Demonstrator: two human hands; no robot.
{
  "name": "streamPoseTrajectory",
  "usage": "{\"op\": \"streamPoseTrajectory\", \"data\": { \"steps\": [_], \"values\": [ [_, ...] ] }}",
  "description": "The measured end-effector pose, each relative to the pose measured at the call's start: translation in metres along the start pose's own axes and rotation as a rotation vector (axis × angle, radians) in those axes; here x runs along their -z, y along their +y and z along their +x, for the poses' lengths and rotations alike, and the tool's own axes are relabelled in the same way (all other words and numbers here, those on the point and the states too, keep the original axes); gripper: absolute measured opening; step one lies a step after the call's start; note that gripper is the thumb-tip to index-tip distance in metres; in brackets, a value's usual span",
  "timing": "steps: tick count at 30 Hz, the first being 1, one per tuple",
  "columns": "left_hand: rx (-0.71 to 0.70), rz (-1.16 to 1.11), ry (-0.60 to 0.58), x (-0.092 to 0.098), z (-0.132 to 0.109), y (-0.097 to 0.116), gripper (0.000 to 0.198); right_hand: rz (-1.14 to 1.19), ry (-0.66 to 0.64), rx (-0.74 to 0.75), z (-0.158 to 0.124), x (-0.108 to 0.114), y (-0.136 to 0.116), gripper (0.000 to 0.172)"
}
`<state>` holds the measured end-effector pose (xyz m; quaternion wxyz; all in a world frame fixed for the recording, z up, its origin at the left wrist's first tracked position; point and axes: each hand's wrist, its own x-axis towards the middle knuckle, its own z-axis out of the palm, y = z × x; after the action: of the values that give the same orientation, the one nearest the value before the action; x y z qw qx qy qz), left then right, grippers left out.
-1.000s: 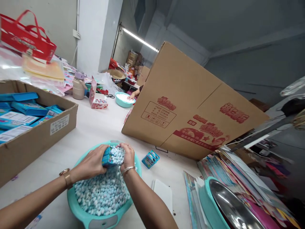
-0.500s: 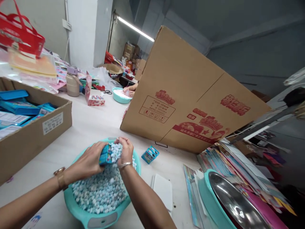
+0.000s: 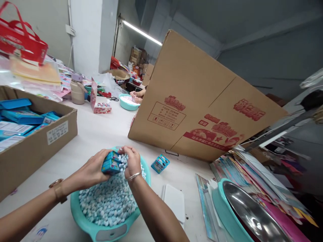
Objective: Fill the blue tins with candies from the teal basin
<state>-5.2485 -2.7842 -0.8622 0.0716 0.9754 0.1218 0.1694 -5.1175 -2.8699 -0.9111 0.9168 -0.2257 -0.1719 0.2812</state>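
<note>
Small blue boxes (image 3: 111,162), at least two pressed together, are gripped in my left hand (image 3: 92,168) above a turquoise basin (image 3: 111,234). Pale blue and white candies (image 3: 108,203) fill much of the basin. My right hand (image 3: 133,160) curls around a handful of candies (image 3: 123,161) at the right end of the boxes. Its fingers partly hide those candies. Another small blue box (image 3: 160,163) rests on the table, right of the basin.
A carton (image 3: 62,132) of blue boxes stands left. A large cardboard box (image 3: 202,97) leans tilted behind. To the right are a white flat device (image 3: 174,203), a turquoise tub (image 3: 227,208) with a metal bowl (image 3: 254,208), and stacked printed sheets. A co-worker's hands (image 3: 137,97) work over another basin (image 3: 128,106).
The boxes have turned a little and shifted slightly left in my left hand. Fewer candies show between my right hand and the boxes. The view has shifted slightly.
</note>
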Motion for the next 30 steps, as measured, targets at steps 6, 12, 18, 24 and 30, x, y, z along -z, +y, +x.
{"op": "streamPoseTrajectory", "data": {
  "steps": [6, 12, 18, 24, 30],
  "values": [
    [-0.057, -0.047, 0.048, -0.005, -0.010, -0.001, 0.068, 0.104, 0.016, -0.074, -0.015, -0.009, -0.011, 0.029],
    [-0.030, -0.035, 0.013, 0.001, -0.014, -0.003, 0.061, 0.100, -0.125, -0.096, -0.031, -0.010, -0.011, 0.036],
    [0.094, 0.308, -0.209, 0.021, -0.023, -0.006, 0.088, -0.503, -0.134, 0.114, -0.035, 0.074, 0.007, 0.055],
    [0.125, 0.568, -0.504, 0.005, -0.003, 0.022, 0.076, -0.831, -0.111, 0.105, -0.030, 0.106, 0.057, 0.076],
    [0.116, 0.348, -0.286, -0.019, 0.006, 0.003, 0.078, -0.129, 0.108, -0.090, 0.001, 0.055, 0.057, 0.050]
  ]
}}
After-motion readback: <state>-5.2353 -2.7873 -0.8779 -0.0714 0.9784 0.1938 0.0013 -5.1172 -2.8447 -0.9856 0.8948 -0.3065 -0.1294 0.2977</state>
